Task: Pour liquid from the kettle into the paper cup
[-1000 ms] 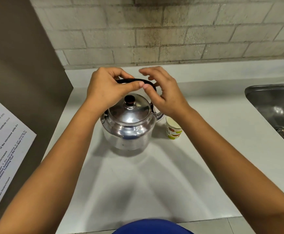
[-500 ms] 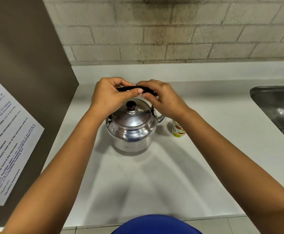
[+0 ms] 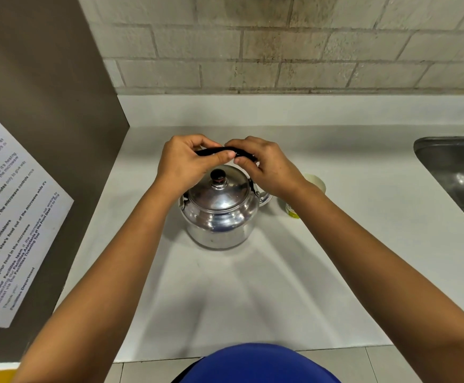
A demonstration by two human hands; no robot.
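A shiny metal kettle (image 3: 219, 214) with a black lid knob stands on the white counter (image 3: 253, 286). Its black handle (image 3: 215, 151) is raised above the lid. My left hand (image 3: 186, 164) grips the handle's left part and my right hand (image 3: 266, 167) grips its right part, thumbs nearly meeting. The spout points right, toward a paper cup (image 3: 315, 182) standing upright just beyond it. My right wrist hides most of the cup; only its rim and a bit of its base show.
A steel sink (image 3: 457, 172) is set into the counter at the right. A brown side panel (image 3: 45, 134) with a printed notice (image 3: 7, 225) closes the left. A tiled wall runs behind. The counter's front edge lies near my body.
My right hand has closed onto the handle beside the left. The view has shifted, and the kettle still stands on the counter.
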